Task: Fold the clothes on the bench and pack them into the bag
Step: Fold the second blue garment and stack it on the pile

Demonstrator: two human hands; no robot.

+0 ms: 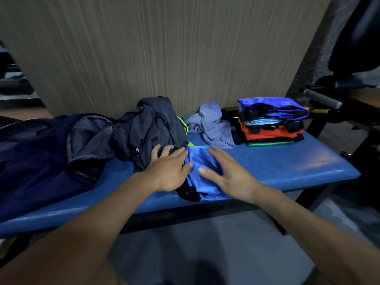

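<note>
I see my left hand (167, 171) and right hand (226, 175) lying flat, fingers straight, on a shiny blue folded garment (202, 171) at the front edge of the blue padded bench (287, 161). My left fingers also touch a crumpled dark grey garment (152, 124). A dark navy bag (41, 145) lies open at the left. A rumpled pale grey-blue cloth (211, 124) sits behind, beside a stack of folded bright garments (271, 122).
</note>
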